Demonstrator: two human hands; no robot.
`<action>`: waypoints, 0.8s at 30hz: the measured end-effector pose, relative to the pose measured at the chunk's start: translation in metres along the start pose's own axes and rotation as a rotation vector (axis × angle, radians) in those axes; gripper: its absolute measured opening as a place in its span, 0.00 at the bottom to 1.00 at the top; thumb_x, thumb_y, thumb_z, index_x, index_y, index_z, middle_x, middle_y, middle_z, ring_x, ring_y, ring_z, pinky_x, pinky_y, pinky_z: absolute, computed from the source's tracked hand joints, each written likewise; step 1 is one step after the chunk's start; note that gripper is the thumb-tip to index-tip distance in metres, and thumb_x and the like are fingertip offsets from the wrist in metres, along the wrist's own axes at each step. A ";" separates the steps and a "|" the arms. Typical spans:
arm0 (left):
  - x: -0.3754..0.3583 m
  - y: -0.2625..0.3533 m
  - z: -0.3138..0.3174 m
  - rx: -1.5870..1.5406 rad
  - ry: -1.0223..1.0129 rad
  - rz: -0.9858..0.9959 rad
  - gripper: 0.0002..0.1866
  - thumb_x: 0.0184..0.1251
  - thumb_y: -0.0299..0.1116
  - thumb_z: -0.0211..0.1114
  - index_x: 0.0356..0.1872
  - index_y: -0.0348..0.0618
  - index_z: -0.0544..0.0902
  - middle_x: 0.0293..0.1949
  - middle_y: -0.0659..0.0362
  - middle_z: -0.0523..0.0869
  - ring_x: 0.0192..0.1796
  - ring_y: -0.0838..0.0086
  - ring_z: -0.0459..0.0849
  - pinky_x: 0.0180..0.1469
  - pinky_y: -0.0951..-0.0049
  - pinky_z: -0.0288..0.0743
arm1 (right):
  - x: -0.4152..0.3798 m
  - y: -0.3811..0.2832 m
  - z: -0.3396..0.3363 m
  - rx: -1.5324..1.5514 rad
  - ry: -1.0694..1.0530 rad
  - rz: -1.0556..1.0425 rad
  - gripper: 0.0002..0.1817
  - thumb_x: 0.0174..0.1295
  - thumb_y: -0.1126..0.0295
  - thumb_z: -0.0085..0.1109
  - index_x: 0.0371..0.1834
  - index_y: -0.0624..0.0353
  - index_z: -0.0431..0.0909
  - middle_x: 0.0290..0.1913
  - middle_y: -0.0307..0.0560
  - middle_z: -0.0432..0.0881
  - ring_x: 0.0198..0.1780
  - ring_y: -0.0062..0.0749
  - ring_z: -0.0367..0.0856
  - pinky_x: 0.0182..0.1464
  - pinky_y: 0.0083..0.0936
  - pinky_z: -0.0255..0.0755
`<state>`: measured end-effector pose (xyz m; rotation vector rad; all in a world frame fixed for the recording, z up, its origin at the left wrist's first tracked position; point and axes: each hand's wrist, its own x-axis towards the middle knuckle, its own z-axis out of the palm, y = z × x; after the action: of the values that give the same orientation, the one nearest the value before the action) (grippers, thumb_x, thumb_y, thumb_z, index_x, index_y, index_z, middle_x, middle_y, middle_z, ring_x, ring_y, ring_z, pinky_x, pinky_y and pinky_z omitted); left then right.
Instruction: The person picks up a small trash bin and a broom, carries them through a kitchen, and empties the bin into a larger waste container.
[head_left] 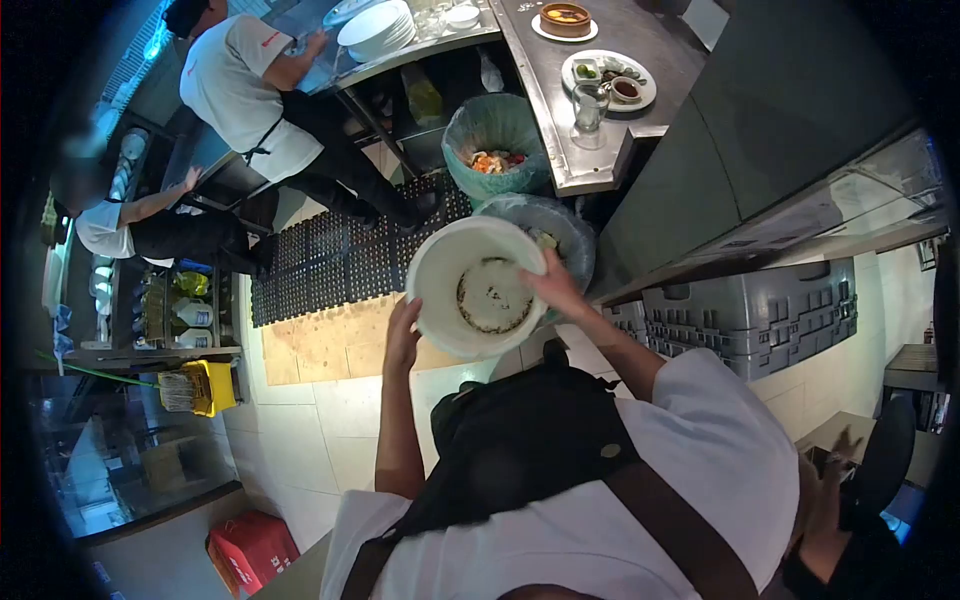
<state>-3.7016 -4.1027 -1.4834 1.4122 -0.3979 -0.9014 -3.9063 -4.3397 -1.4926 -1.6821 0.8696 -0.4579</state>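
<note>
A round white plastic bucket (435,285) is held up in front of my apron, its mouth turned toward me. Dark crumb-like residue clings around its bottom. My left hand (404,330) grips the bucket's left side, fingers against the outer wall. On the opposite side, my right hand (550,282) clasps the rim, with the thumb over the edge. Just behind the bucket stands a bin lined with clear plastic (570,240), partly covered by it. Beyond that is a green-lined bin (465,140) with food scraps inside.
A metal counter (560,165) at the upper right bears a glass pitcher (589,115) and a plate of food (645,75). Two co-workers stand at the left; a black rubber mat (345,245) covers the floor there. Grey crates (750,315) are at my right.
</note>
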 end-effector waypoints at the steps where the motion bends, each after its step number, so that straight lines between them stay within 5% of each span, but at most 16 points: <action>1: -0.006 -0.013 -0.021 -0.071 -0.009 0.027 0.28 0.70 0.50 0.55 0.62 0.41 0.70 0.56 0.57 0.78 0.63 0.68 0.70 0.63 0.63 0.64 | -0.001 -0.013 0.008 -0.067 -0.045 -0.062 0.27 0.56 0.52 0.63 0.52 0.57 0.68 0.44 0.56 0.81 0.46 0.48 0.82 0.48 0.40 0.73; 7: -0.115 -0.011 -0.083 -0.312 0.257 0.121 0.33 0.73 0.54 0.46 0.70 0.41 0.60 0.68 0.53 0.65 0.69 0.63 0.64 0.70 0.61 0.57 | -0.009 -0.090 0.109 -0.496 -0.339 -0.162 0.34 0.47 0.39 0.60 0.45 0.58 0.76 0.39 0.57 0.83 0.44 0.52 0.82 0.46 0.41 0.73; 13: -0.215 -0.034 -0.227 -0.390 0.529 0.184 0.39 0.69 0.60 0.49 0.70 0.41 0.59 0.69 0.51 0.63 0.70 0.60 0.62 0.69 0.59 0.57 | -0.048 -0.131 0.301 -0.388 -0.514 -0.322 0.28 0.41 0.44 0.63 0.34 0.59 0.81 0.36 0.57 0.83 0.42 0.48 0.82 0.44 0.41 0.74; 19: -0.310 -0.026 -0.344 -0.390 0.659 0.241 0.39 0.68 0.55 0.55 0.70 0.38 0.56 0.68 0.47 0.62 0.68 0.56 0.64 0.68 0.55 0.60 | -0.104 -0.169 0.460 -0.288 -0.683 -0.454 0.29 0.41 0.44 0.65 0.35 0.62 0.80 0.36 0.59 0.83 0.42 0.51 0.82 0.45 0.41 0.73; 23: -0.323 -0.031 -0.427 -0.442 0.721 0.240 0.38 0.68 0.54 0.56 0.69 0.37 0.58 0.67 0.48 0.65 0.65 0.57 0.70 0.66 0.55 0.63 | -0.112 -0.189 0.522 -0.113 -0.741 -0.352 0.27 0.46 0.50 0.70 0.40 0.62 0.80 0.36 0.53 0.84 0.39 0.39 0.83 0.42 0.33 0.74; 24: -0.330 -0.044 -0.440 -0.440 0.692 0.221 0.37 0.68 0.53 0.57 0.68 0.38 0.59 0.66 0.48 0.66 0.64 0.58 0.70 0.66 0.56 0.63 | -0.115 -0.179 0.538 -0.039 -0.743 -0.432 0.23 0.50 0.56 0.71 0.42 0.62 0.80 0.37 0.48 0.84 0.38 0.28 0.82 0.41 0.27 0.75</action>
<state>-3.6025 -3.5603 -1.5100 1.1514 0.1637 -0.2564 -3.5531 -3.8820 -1.4651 -1.8789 -0.0296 -0.0707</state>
